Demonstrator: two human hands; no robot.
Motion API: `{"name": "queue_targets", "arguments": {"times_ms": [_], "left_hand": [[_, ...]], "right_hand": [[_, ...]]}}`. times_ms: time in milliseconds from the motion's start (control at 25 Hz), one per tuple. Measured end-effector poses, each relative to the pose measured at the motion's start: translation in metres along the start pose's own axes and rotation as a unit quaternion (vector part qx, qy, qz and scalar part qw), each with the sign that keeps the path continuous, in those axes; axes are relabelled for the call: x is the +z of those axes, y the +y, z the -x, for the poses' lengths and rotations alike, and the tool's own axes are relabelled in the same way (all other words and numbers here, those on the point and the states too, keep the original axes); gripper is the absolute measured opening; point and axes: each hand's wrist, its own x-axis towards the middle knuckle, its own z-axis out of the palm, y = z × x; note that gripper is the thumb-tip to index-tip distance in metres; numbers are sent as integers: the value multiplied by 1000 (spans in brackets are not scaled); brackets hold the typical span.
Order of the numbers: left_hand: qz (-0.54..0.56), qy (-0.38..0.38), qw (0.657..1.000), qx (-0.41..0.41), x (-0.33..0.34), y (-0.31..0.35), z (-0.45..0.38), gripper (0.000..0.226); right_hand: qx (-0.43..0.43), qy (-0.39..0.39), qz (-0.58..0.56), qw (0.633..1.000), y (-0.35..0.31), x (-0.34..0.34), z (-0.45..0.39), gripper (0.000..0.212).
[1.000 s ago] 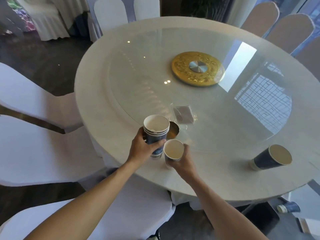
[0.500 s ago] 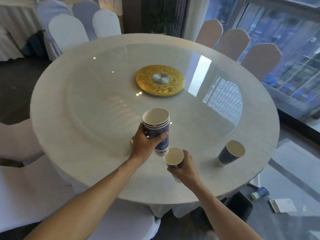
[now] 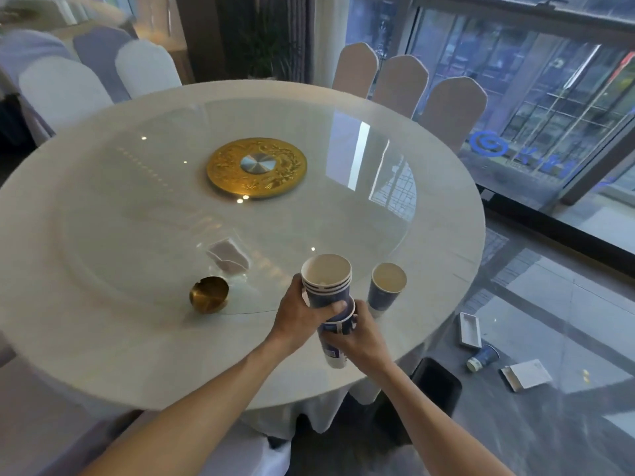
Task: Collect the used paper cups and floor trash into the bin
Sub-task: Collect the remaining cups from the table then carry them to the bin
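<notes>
My left hand (image 3: pixel 299 317) grips a stack of blue paper cups (image 3: pixel 327 286) above the near edge of the round white table (image 3: pixel 103 331). My right hand (image 3: pixel 360 340) holds a single blue cup (image 3: pixel 335 345) just under the stack, whose bottom sits in its mouth. Another blue paper cup (image 3: pixel 385 288) stands upright on the table just right of my hands. On the floor to the right lie a tipped blue cup (image 3: pixel 481 358), a white paper (image 3: pixel 527 374) and a small flat box (image 3: pixel 470 329). A black bin (image 3: pixel 436 384) stands under the table edge.
A gold centrepiece (image 3: pixel 256 168) sits mid-table on the glass turntable. A small brass bowl (image 3: pixel 209 294) and a clear plastic wrapper (image 3: pixel 228 259) lie left of my hands. Covered chairs (image 3: pixel 453 108) ring the table. A glass wall runs along the right.
My view has swung right. My hands came together, and the stack's bottom now sits in the single cup. The standing cup is now close to my hands.
</notes>
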Motion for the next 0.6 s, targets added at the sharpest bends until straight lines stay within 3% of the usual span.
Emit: {"name": "queue_targets", "arguments": {"times_ms": [240,600], "left_hand": [[-22,-22,999,-33,66,2,12,74],[-24,-4,999,-36,98,7,18,84]], "right_hand": [[-19,-27,-24,999,27,-63,-1,62],[-95,-92,-36,991,30,-108,-8,57]]}}
